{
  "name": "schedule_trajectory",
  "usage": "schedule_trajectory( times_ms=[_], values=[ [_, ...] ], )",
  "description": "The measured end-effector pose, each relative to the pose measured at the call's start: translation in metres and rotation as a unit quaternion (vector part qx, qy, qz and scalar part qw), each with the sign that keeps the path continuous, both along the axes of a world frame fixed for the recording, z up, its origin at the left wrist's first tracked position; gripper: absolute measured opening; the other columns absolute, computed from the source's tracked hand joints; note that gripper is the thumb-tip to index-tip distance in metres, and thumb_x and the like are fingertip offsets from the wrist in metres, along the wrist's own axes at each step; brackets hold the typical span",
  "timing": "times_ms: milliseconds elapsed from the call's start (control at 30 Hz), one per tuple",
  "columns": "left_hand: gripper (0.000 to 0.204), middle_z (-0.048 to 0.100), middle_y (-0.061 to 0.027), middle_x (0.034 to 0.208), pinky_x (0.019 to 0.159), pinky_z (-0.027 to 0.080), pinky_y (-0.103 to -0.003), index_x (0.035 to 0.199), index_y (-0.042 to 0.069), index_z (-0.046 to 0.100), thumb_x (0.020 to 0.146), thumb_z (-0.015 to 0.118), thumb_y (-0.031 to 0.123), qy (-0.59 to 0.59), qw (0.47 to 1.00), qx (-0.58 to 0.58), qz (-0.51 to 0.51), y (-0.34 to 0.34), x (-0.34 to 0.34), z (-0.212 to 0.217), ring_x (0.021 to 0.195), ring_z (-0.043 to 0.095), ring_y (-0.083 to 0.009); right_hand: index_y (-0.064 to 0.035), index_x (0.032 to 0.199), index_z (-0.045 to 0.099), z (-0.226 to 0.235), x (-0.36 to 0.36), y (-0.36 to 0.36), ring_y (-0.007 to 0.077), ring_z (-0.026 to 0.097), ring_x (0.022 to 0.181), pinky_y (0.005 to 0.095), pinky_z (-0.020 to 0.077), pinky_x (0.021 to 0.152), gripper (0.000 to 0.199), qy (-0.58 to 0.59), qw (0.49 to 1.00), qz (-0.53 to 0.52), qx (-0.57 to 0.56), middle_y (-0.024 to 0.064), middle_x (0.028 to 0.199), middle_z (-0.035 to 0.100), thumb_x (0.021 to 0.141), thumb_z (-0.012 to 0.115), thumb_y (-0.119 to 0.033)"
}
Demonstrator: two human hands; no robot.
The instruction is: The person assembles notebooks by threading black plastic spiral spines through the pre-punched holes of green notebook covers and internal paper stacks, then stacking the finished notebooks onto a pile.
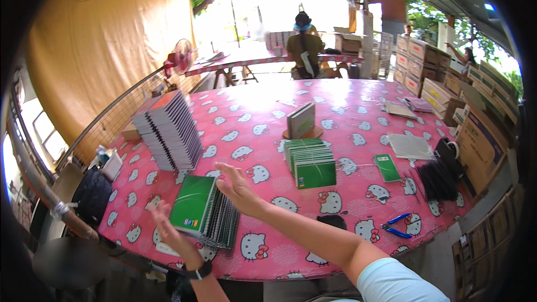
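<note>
A stack of green spiral notebooks point(193, 204) lies at the near left of the table, its wire bindings facing right. My left hand point(170, 232) is at the stack's left side, fingers stretched out and nothing held in them. Over the far right corner of the same stack, my right hand point(239, 189) reaches across with its fingers extended and apart; whether it touches the covers I cannot tell. Behind the stack rises a tall pile of spiral notebooks point(170, 131). A row of green notebooks point(310, 165) stands in the middle of the table.
Blue-handled pliers point(398, 226), a single green notebook point(387, 168), black binding wires point(436, 181) and a clear plastic sheet point(410, 146) lie at the right. Grey boards point(302, 120) stand on a round wooden base. Cardboard boxes point(475, 145) line the right side; a person point(305, 47) sits beyond.
</note>
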State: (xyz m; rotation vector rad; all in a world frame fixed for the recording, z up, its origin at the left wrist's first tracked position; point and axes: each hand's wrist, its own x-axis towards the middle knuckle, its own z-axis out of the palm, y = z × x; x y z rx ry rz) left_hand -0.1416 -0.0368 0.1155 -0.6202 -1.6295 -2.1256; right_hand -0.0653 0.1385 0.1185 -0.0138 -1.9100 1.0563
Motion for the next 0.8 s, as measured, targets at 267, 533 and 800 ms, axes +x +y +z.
schedule_trajectory(
  times_ms=[267,533,800],
  values=[
    [0.050,0.045,-0.0157,0.134,0.103,0.031,-0.039,0.133,-0.001,0.037,0.098,0.039,0.034,0.176,0.979,0.060,0.081,-0.048,0.071,-0.026,0.126,0.041,-0.0244,-0.0017,0.099,0.064,-0.089,0.192,0.194,0.0210,0.064,0.076,0.0353,0.0504,0.069,0.035,-0.028,0.810,-0.584,0.052,0.0118,0.089,0.067,0.073,0.077,-0.020],
    [0.056,0.047,-0.0140,0.126,0.095,0.037,-0.040,0.122,0.002,0.046,0.081,0.068,0.034,0.192,0.965,-0.078,-0.159,0.008,0.177,-0.034,0.114,0.045,-0.0260,-0.0018,0.090,0.066,-0.097,0.226,0.208,0.0224,0.065,0.069,0.0354,0.0494,0.065,0.025,-0.154,0.861,-0.454,-0.167,0.0122,0.080,0.067,0.071,0.077,-0.014],
    [0.068,0.059,-0.0116,0.110,0.080,0.043,-0.028,0.131,-0.002,0.042,0.077,0.076,0.020,-0.157,0.904,-0.183,-0.354,0.051,0.159,-0.062,0.095,0.057,-0.0174,-0.0029,0.091,0.059,-0.056,0.262,0.034,0.0084,0.053,0.071,0.0264,0.0437,0.066,0.023,-0.082,0.960,-0.047,-0.262,0.0000,0.075,0.058,0.077,0.075,-0.012]
  ],
)
